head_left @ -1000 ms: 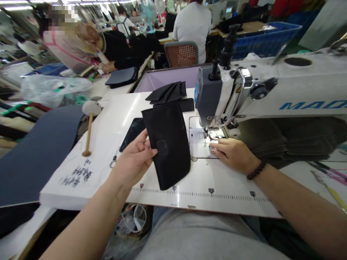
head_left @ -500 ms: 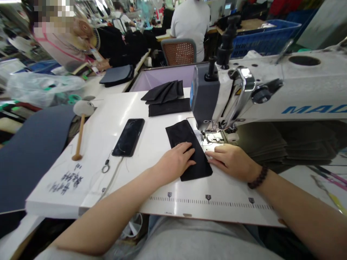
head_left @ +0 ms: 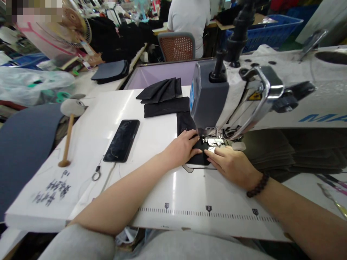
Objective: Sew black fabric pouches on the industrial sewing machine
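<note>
A dark piece of fabric point(head_left: 200, 159) lies flat beside and partly under the head of a sewing machine point(head_left: 207, 95), its right edge at the presser foot point(head_left: 205, 141). My left hand point(head_left: 181, 148) rests on the fabric, fingers stretched and thumb apart, pressing it down. On the other side, my right hand point(head_left: 230, 164) lies with its fingertips at the fabric's right edge, just in front of the metal needle plate point(head_left: 216, 142). Its fingers are extended and flat. The machine head covers part of the fabric's far end.
Left of my hands lie a black phone point(head_left: 121, 141) and a ring on a cord point(head_left: 96, 174). Folded dark pieces point(head_left: 162, 92) sit behind. A wooden-handled tool point(head_left: 67, 141) lies at far left. Stacked dark panels point(head_left: 271, 150) lie under the machine arm. Other people work beyond.
The fabric has moved away from me, along the presser foot, and turned straighter. My left hand has gone forward with it; my right hand stays near the needle plate. The view has shifted slightly.
</note>
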### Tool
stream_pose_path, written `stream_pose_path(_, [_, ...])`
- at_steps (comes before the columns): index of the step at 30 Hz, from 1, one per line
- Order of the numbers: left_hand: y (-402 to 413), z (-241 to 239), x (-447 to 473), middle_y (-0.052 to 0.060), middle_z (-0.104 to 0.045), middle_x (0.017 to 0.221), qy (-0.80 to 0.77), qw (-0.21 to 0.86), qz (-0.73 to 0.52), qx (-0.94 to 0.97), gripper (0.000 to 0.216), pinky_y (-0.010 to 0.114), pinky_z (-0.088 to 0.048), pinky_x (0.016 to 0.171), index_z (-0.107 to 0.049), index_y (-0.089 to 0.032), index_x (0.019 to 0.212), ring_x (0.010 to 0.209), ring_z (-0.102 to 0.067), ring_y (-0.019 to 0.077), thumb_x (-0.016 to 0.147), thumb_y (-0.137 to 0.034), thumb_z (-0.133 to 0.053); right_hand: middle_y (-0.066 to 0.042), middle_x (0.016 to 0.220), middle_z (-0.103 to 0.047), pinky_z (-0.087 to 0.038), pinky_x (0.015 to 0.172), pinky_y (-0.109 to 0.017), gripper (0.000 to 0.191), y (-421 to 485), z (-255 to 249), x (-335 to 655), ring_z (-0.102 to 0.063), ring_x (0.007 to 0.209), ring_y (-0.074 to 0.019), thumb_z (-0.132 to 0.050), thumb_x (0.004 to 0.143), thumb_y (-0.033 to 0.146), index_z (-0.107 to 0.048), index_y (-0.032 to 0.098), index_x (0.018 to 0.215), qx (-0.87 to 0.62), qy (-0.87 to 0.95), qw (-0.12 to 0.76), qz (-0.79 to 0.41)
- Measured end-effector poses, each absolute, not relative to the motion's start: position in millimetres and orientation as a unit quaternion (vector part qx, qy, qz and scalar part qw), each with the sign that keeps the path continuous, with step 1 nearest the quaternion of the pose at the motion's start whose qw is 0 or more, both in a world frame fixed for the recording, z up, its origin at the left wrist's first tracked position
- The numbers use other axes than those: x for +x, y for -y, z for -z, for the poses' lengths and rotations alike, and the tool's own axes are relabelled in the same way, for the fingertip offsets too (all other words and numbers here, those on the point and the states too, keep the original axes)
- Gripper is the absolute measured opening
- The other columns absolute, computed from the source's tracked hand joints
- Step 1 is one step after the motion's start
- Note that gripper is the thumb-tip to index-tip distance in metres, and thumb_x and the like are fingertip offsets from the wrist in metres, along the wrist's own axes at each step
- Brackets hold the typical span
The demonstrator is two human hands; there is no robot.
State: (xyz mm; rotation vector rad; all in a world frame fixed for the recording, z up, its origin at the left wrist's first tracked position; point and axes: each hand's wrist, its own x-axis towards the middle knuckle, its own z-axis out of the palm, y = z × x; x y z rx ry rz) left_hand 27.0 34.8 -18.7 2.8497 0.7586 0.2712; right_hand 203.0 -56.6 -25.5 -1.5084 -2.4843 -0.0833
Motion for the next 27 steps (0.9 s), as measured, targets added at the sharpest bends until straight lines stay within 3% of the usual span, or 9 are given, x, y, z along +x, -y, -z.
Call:
stream_pose_path(17, [-43, 18, 28, 0.013, -0.048, 0.114, -0.246, 0.104, -0.103, 0.958, 0.03, 0.035, -0.038, 0.094, -0.053, -0.009, 0.105, 0.11, -0.045, 0.024, 0.084, -0.03, -0.051, -0.003, 0.069, -0.057, -0.032, 0.053, -0.025, 0.025, 54, 29, 201, -0.049, 0.061, -0.0147, -0.041, 0.089, 0.025, -0.061, 0.016, 0.099, -0.537, 0.831, 0.135, 0.049])
stream_pose_path(27, [-47, 19, 27, 0.011, -0.049, 0.115, -0.242, 0.125, -0.107, 0.956, 0.033, 0.036, -0.038, 0.094, -0.05, -0.011, 0.111, 0.109, -0.046, 0.0234, 0.085, -0.031, -0.051, -0.004, 0.07, -0.057, -0.033, 0.054, -0.025, 0.024, 53, 31, 201, -0.05, 0.063, -0.0154, -0.041, 0.088, 0.023, -0.061, 0.016, 0.1, -0.534, 0.834, 0.126, 0.053])
